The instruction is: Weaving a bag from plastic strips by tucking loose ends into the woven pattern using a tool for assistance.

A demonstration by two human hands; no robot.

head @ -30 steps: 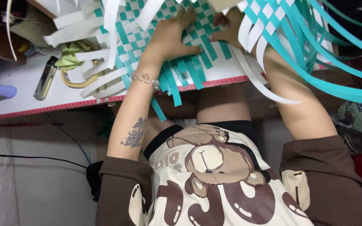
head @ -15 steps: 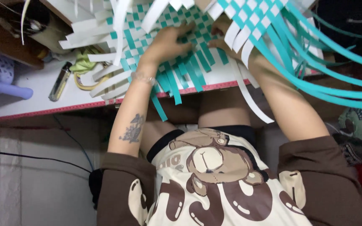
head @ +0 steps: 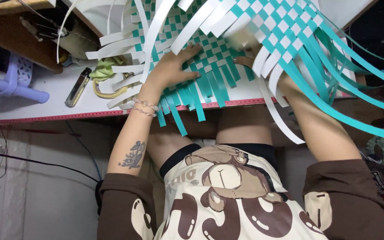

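A woven mat of teal and white paper strips (head: 210,49) lies on a white table (head: 54,95), its loose ends hanging over the front edge. My left hand (head: 172,69) lies flat on the woven part, fingers spread, a bead bracelet on the wrist. My right hand (head: 250,55) is mostly hidden under a lifted flap of the weave (head: 290,31) that curls toward me; only some fingers show, touching the strips. Whether it grips a strip I cannot tell.
On the table's left lie a metal-and-black lighter-like object (head: 77,87), a yellow-green cloth (head: 105,69) and a yellow loop. A lilac plastic stool (head: 12,84) and a wooden shelf (head: 18,40) stand farther left. Cables hang by the wall below the table.
The view has shifted and drawn closer. The right side of the weave has lifted and folded further over my right hand, while my left hand stays pressed on the mat.
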